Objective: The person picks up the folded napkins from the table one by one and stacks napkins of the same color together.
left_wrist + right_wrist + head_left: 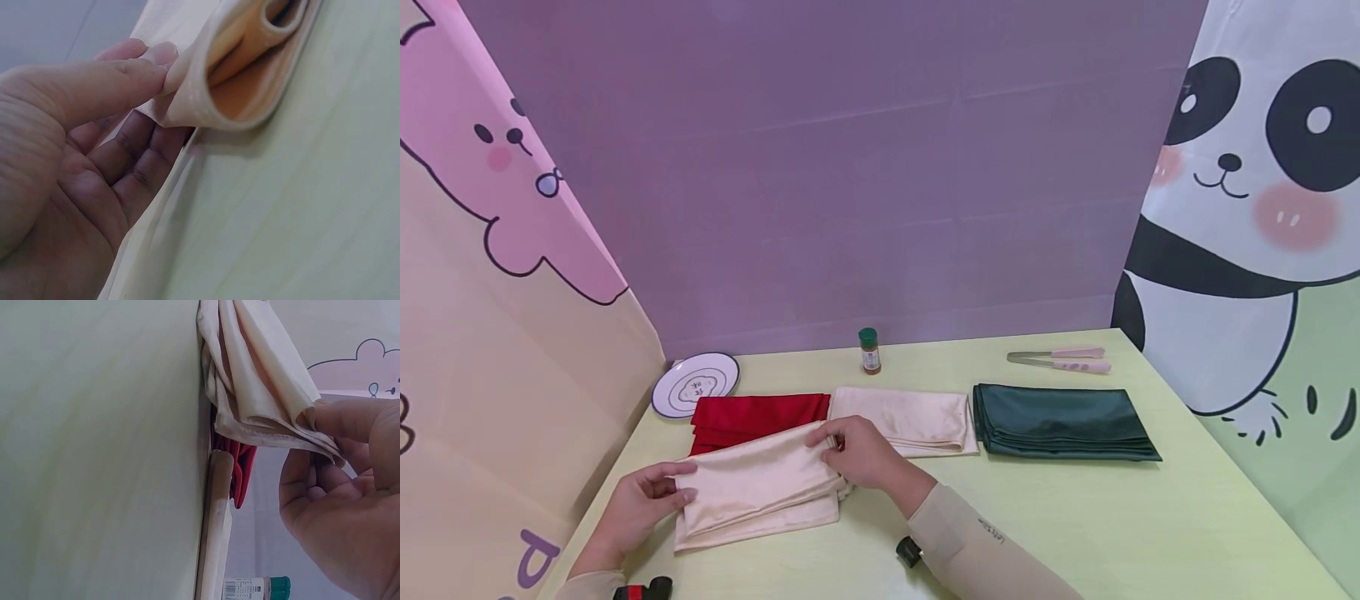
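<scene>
Left hand [638, 507] pinching, right hand [867, 454] likewise (fingers [831, 428] bent), right forearm [988, 548] slanting inward

So the left hand [69, 169] has a cream cloth [187, 103] pinched by its end between thumb and fingers, other fingers curled underneath. The folded end kinda gapes open, so you can see the loops of fabric inside, going pretty orange in the shade. Pale greenish worktop [306, 181] fills the right side, faint streaks and all, plus a soft shadow near the cloth.

cream cloth [760, 482]: smooth, faint sheen | green cloth [1060, 417]: satiny | tabletop [1150, 525]: matt, wood-grained | bottle cap [868, 337]: plastic-looking
</scene>
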The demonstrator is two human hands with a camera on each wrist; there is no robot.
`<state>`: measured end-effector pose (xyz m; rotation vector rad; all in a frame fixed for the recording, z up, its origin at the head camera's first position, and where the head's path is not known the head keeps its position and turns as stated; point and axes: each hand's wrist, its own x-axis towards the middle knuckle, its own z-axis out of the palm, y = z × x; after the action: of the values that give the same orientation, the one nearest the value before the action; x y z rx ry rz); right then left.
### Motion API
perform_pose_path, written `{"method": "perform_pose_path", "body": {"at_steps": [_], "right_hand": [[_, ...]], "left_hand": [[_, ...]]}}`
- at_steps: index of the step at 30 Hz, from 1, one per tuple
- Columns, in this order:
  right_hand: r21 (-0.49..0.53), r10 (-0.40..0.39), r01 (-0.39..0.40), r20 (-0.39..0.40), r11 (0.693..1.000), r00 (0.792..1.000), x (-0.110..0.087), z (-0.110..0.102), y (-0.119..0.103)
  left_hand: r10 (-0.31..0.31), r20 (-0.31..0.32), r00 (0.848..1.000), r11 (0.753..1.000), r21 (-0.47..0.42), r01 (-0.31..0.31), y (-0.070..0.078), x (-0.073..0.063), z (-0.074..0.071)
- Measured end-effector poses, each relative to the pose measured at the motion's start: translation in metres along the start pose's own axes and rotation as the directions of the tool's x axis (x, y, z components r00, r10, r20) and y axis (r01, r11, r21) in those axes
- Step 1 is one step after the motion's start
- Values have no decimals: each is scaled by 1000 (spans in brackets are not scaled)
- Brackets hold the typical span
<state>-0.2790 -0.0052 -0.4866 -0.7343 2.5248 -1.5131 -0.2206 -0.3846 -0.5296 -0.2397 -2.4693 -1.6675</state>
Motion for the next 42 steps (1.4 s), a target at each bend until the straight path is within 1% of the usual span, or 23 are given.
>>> {"method": "perform_pose_path", "body": {"at_steps": [3,8,15,18,23,28,32,37,42], "right_hand": [[-9,-5,5,-1,1000,1000,0,0,1],[23,20,-20,4,1000,1000,1,0,1],[45,40,-40,5,998,999,0,-1,0],[64,44,-45,7,997,999,0,-1,1],[67,34,-35,9,997,999,2,0,2],[58,24,-25,14,998,1000,2,0,1],[50,30,-32,28,998,999,2,-1,1],[45,36,-38,37,998,999,2,-2,1],[60,38,-40,26,997,999,2,-3,0]], "left_hand": [[4,4,1000,1000,-2,-4,0,0,0],[16,17,1000,1000,-21,-15,-1,1,0],[-44,17,999,999,-10,44,1,1,-1],[-53,15,998,999,-4,53,1,1,-1],[-40,15,999,999,-15,40,-2,2,-1],[-10,24,1000,999,-33,10,-5,2,-1],[14,23,1000,999,-31,-13,-5,2,-1],[10,21,1000,1000,-30,-9,-3,2,0],[-1,18,1000,1000,-25,2,0,1,1]]}}
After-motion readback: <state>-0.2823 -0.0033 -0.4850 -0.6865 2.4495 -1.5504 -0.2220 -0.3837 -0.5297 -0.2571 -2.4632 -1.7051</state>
